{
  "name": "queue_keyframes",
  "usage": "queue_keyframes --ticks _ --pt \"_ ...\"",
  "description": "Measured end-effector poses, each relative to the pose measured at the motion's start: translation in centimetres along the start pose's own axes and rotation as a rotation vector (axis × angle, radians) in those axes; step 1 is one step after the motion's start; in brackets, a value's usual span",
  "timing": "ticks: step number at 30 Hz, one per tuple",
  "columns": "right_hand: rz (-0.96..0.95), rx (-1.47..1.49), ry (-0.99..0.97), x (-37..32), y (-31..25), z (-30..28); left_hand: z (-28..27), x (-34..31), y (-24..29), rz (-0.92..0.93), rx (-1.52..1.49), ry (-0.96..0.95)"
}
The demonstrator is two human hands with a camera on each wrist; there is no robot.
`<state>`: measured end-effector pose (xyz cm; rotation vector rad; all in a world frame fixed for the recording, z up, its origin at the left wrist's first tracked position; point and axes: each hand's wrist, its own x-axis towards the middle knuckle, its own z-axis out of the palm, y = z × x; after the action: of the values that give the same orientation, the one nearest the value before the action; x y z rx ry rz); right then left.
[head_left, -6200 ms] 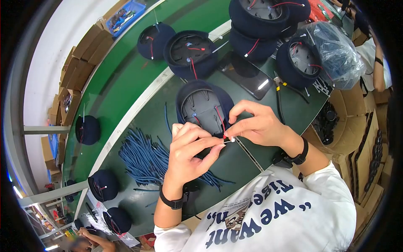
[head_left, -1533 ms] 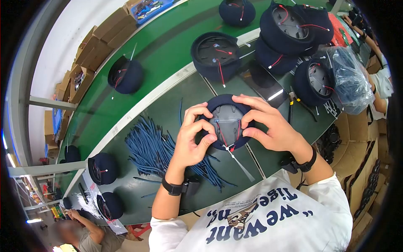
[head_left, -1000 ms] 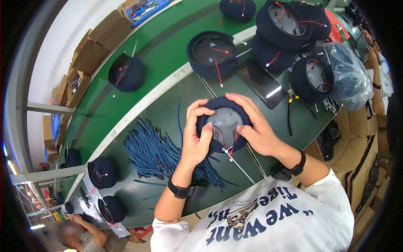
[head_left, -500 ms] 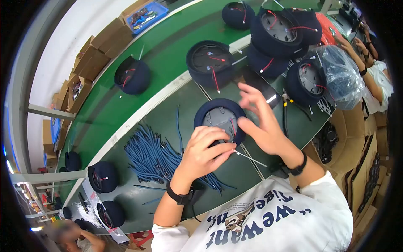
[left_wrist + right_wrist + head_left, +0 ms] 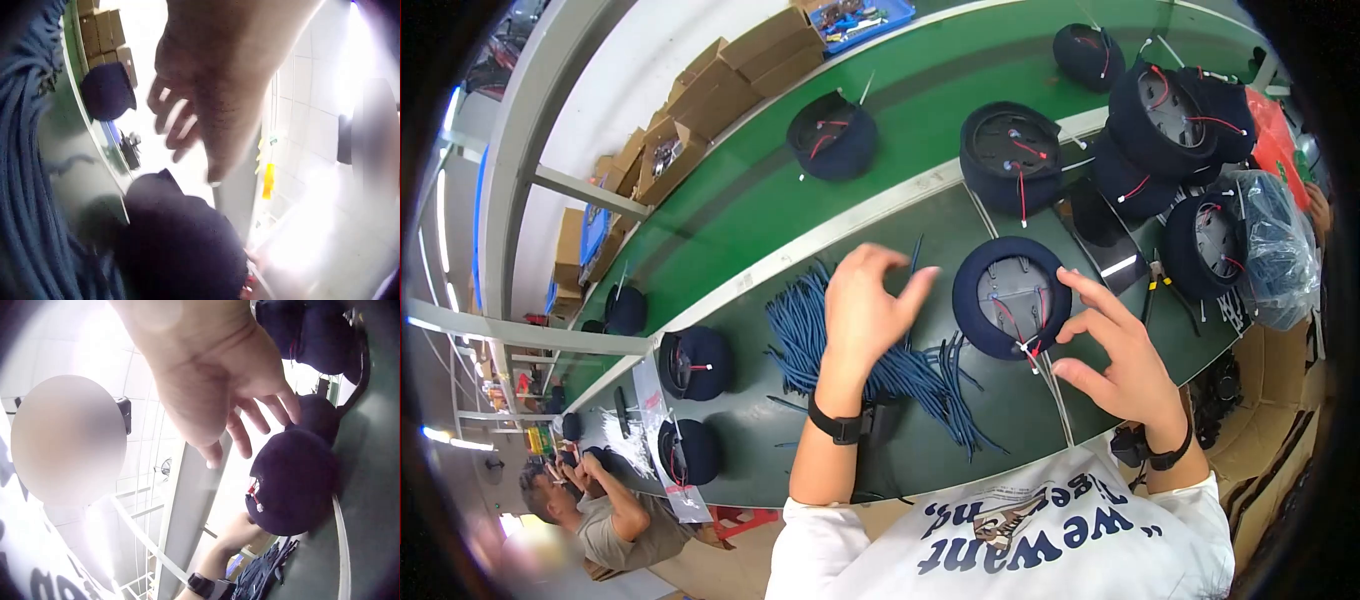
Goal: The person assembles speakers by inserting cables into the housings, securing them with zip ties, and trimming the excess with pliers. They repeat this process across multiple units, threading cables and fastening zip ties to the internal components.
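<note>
A round navy fabric-covered shell (image 5: 973,300) lies on the dark green table, its grey plastic inside facing up. Red wires (image 5: 1008,318) run across that inside to a white cable tie (image 5: 1025,347) at the near rim. My right hand (image 5: 1125,368) is beside the shell's right edge, fingers spread and bent slightly, index fingertip right at the rim. To the left, my left hand (image 5: 868,310), slightly blurred, is over a heap of dark blue cords (image 5: 805,335), thumb apart from the fingers and nothing in its grasp. The right wrist view shows the right palm (image 5: 219,381) above the shell (image 5: 294,484).
Similar shells (image 5: 1005,175) stand behind, with more stacked at the back right (image 5: 1155,125). A black phone (image 5: 1095,225) and yellow-marked pliers (image 5: 1155,290) lie to the right. Cardboard boxes (image 5: 750,60) line the far side. Another person (image 5: 615,515) sits at the left.
My left hand has left the shell's near rim and moved left over the cords. Earlier, both hands pinched at the wire and tie, then gripped the shell's sides. The view has turned left.
</note>
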<state>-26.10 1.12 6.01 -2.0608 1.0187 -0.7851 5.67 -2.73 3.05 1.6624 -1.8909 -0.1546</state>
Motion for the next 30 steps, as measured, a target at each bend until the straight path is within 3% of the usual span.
queue_keyframes --ticks 2,4,8,10,12,14,15,16,17,18,19,20,23,26,30 --pt "0.009 0.056 0.055 0.3 0.0 -0.4 1.8 -1.0 -3.3 -0.117 0.169 -0.189" --pt "-0.047 0.073 0.123 1.1 -0.2 -0.3 3.2 -1.4 -2.7 -0.149 0.155 -0.173" --pt "-0.148 0.082 0.211 2.8 -1.2 0.4 4.7 -1.8 -2.8 -0.042 0.286 -0.125" --pt "-0.024 0.200 0.178 3.2 -2.3 0.5 3.7 -1.3 -2.5 -0.125 0.168 -0.122" --pt "0.155 0.332 -0.026 3.6 -2.5 0.3 0.2 -0.4 -0.2 -0.095 -0.108 -0.011" --pt "0.243 0.411 -0.107 5.0 -3.6 1.0 -2.5 -0.5 3.6 0.002 -0.434 -0.066" --pt "0.176 0.401 -0.089 5.5 -3.6 1.8 -3.1 -0.9 5.4 0.043 -0.449 -0.117" --pt "-0.063 0.371 0.061 6.3 -2.5 3.8 -2.9 -1.5 6.8 0.076 -0.464 -0.163" --pt "-0.062 0.587 0.086 6.6 -1.9 4.9 -1.8 -2.3 6.7 0.048 -0.569 -0.253" --pt "-0.056 0.805 0.106 6.9 -1.9 5.5 0.0 -3.0 7.0 0.053 -0.717 -0.177" --pt "0.040 0.947 0.112 6.7 -2.2 5.4 -0.1 -3.0 7.3 -0.030 -0.843 -0.284" --pt "-0.004 0.965 0.240 6.8 -2.5 5.7 -0.3 -2.8 7.6 -0.114 -0.969 -0.398" --pt "-0.011 1.321 0.286 6.5 -1.6 4.7 -1.4 -2.8 6.7 -0.183 -1.075 -0.612" --pt "-0.039 1.459 0.341 6.4 -2.1 2.9 -1.6 -2.4 5.9 -0.078 -0.962 -0.493" --pt "0.064 1.139 0.304 5.6 -2.9 2.3 -2.2 -1.6 5.6 0.035 -0.804 -0.444"
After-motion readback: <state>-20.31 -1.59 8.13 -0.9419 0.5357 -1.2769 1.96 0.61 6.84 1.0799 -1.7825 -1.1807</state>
